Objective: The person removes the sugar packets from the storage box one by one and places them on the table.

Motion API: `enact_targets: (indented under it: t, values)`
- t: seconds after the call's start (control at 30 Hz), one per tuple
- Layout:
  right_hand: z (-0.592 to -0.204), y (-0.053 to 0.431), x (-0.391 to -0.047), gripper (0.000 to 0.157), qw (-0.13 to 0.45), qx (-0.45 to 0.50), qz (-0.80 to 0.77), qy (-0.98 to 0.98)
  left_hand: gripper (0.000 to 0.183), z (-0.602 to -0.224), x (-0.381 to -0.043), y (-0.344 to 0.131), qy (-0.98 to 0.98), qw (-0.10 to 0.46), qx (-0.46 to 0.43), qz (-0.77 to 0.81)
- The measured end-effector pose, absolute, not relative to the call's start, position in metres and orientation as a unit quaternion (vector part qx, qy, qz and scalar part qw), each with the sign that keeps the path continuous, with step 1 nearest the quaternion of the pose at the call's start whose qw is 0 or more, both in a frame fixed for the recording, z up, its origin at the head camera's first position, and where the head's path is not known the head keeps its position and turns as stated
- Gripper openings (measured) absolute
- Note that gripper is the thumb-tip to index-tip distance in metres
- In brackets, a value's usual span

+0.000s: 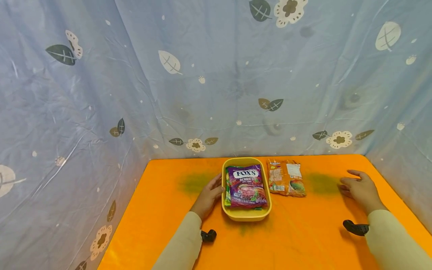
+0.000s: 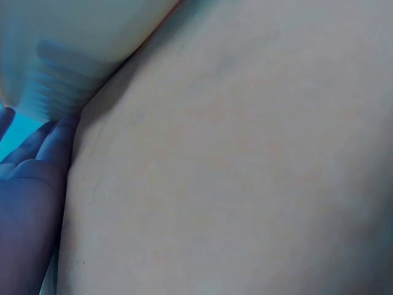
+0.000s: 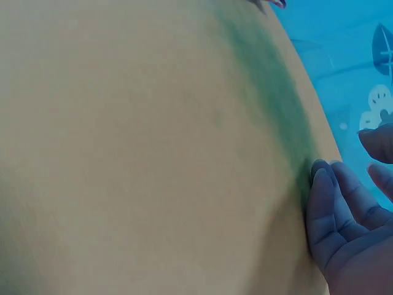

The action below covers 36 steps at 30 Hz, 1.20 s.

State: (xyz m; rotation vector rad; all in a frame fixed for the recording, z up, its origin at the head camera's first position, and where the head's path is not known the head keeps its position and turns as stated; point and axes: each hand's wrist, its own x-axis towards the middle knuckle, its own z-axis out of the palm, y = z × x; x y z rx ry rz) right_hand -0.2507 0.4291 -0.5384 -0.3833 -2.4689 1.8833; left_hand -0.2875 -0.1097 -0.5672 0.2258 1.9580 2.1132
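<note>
A yellow plastic tray (image 1: 245, 216) sits on the orange table, holding a purple Fox's Berries candy bag (image 1: 248, 189) on top of a green bag (image 1: 228, 198). Against the tray's left wall rest the extended fingers of my left hand (image 1: 208, 197); the left wrist view shows them at its ribbed side. Just right of the tray lies an orange candy bag (image 1: 286, 178), its back label facing up. Farther right, my right hand (image 1: 363, 191) hovers low over or touches the table, fingers loosely bent with nothing in them.
The orange table (image 1: 297, 232) has faded green patches. Blue curtains (image 1: 233, 86) with leaf and flower prints stand along the table's back and both sides. A black wrist mount (image 1: 356, 227) juts from the right sleeve, another (image 1: 208, 236) from the left.
</note>
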Motion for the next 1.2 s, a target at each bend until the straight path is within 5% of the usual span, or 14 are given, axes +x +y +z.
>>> enact_targets:
  t: [0.6,1.2]
  values:
    - [-0.519,0.41,-0.259,0.081,0.02,-0.085,0.57,-0.817,0.068,-0.568,-0.286,-0.109,0.672,0.12,0.085,0.726]
    - [-0.494,0.317,-0.28,0.072,-0.038,0.003,0.599,-0.8,0.069,-0.569,-0.288,-0.11,0.673,0.122,0.086,0.725]
